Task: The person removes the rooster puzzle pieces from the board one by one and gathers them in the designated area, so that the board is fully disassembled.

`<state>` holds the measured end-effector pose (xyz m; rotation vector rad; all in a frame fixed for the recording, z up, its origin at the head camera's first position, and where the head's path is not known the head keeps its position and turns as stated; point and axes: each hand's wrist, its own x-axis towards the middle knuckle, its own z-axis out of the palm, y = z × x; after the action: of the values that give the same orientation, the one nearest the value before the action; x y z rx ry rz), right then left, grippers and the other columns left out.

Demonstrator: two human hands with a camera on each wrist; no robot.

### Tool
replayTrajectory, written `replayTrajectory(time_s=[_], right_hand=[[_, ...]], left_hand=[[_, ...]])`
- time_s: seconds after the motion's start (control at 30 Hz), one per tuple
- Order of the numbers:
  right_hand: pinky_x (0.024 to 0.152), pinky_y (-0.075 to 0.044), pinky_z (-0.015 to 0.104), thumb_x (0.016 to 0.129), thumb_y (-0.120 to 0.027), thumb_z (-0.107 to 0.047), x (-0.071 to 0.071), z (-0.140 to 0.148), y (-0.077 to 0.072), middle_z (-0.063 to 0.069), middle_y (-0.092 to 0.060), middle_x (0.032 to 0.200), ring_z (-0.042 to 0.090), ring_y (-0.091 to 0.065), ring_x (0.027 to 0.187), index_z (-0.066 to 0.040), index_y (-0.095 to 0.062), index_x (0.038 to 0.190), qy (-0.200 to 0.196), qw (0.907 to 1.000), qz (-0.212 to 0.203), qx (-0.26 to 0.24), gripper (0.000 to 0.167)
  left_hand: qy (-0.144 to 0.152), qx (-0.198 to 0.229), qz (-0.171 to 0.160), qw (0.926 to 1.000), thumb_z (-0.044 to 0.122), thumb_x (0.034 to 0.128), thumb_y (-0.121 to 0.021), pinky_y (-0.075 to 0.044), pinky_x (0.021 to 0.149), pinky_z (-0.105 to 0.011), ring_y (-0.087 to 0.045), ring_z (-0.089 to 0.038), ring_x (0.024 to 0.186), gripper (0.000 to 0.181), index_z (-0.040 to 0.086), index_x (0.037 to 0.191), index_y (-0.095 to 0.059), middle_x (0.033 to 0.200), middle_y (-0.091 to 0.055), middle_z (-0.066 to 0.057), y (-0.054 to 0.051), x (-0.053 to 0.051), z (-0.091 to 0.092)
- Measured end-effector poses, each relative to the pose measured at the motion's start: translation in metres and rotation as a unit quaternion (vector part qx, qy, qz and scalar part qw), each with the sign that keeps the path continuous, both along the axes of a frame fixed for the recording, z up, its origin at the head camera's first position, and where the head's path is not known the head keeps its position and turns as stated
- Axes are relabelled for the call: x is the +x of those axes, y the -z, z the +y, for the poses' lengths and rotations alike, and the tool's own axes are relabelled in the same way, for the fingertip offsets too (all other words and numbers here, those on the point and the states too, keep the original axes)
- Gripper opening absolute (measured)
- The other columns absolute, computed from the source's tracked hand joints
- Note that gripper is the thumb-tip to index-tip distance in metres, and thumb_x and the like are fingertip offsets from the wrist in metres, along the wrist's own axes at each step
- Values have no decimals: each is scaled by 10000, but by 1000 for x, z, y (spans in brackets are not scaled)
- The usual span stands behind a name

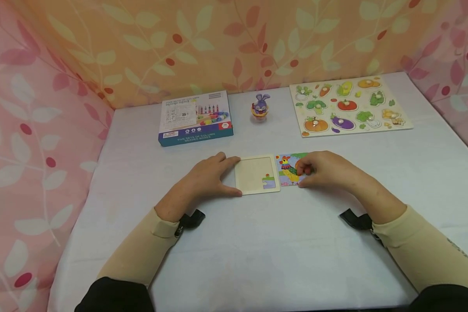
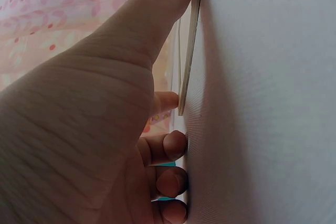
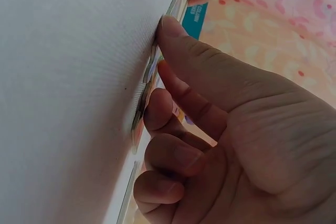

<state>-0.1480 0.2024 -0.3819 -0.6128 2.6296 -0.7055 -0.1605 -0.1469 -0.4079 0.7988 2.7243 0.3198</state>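
Observation:
A square wooden puzzle tray [image 1: 253, 175] lies on the table, one jigsaw piece [image 1: 268, 181] set in its lower right corner. My left hand [image 1: 203, 175] holds the tray's left side, thumb at the near corner and index finger at the far one. Just right of the tray is a colourful rooster picture made of jigsaw pieces [image 1: 287, 167]. Over its right part, my right hand [image 1: 327, 171] pinches a puzzle piece with curled fingers and the thumb at the near edge. That hand covers much of the piece. The right wrist view shows the thumb [image 3: 176, 30] against the thin piece edges.
Behind the tray lies a boxed bead set [image 1: 195, 119]. A purple rabbit toy [image 1: 260, 106] stands at the back middle, and a vegetable peg puzzle board [image 1: 349, 106] lies at the back right. Patterned cloth [image 1: 203, 43] borders the white table [image 1: 257, 251].

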Motion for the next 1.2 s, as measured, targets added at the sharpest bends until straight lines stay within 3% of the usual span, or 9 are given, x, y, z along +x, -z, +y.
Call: replayTrajectory(time_s=[0.2, 0.4, 0.6, 0.8, 0.97, 1.2], right_hand=[[746, -399, 396, 792, -907, -323, -1, 3, -12, 0, -605, 866, 219, -518, 858, -162, -742, 968, 264, 9995, -164, -111, 290], [673, -404, 375, 827, -879, -359, -3, 9, -33, -19, -648, 957, 236, -494, 826, -176, -752, 1024, 492, 9982, 128, -322, 297], [619, -373, 345, 853, -860, -341, -3, 4, -52, 3, -596, 957, 236, -476, 782, -198, -745, 1035, 731, 9935, 574, -655, 259], [632, -387, 320, 866, -855, -261, -2, -18, -58, 3, -608, 937, 219, -478, 760, -202, -752, 1026, 301, 9879, 930, -1206, 199], [674, -419, 340, 874, -847, -282, -1, -40, -51, -9, -632, 942, 229, -507, 784, -198, -760, 1075, -128, 9898, 630, -1270, 234], [734, -474, 373, 890, -823, -318, 3, -61, -33, -12, -629, 958, 192, -560, 843, -117, -747, 1213, -664, 9953, 59, -696, 388]], left_hand=[[-8, 35, -60, 10000, 813, 716, -726, -436, 753, -353, -501, -181, 925, 1064, 282, 1580, -406, 1087, -494, 19, -1, -1, 0], [-10, 42, -89, 10000, 818, 713, -723, -438, 766, -354, -501, -183, 935, 1070, 282, 1583, -402, 1100, -498, 17, -1, -1, 0], [-13, 18, -103, 9999, 807, 720, -729, -440, 770, -359, -503, -189, 932, 1068, 269, 1583, -403, 1102, -499, 10, -2, -1, -1], [-18, 10, -107, 9999, 802, 725, -730, -440, 776, -360, -499, -191, 937, 1064, 271, 1585, -399, 1108, -497, 7, -1, 0, -2], [-26, 47, -111, 9999, 801, 725, -730, -445, 782, -362, -502, -190, 941, 1053, 281, 1581, -404, 1109, -494, 11, 0, 0, -2], [-47, -7, -79, 10000, 814, 719, -722, -452, 775, -356, -508, -182, 938, 1051, 288, 1575, -412, 1107, -498, 21, 0, -1, -1]])
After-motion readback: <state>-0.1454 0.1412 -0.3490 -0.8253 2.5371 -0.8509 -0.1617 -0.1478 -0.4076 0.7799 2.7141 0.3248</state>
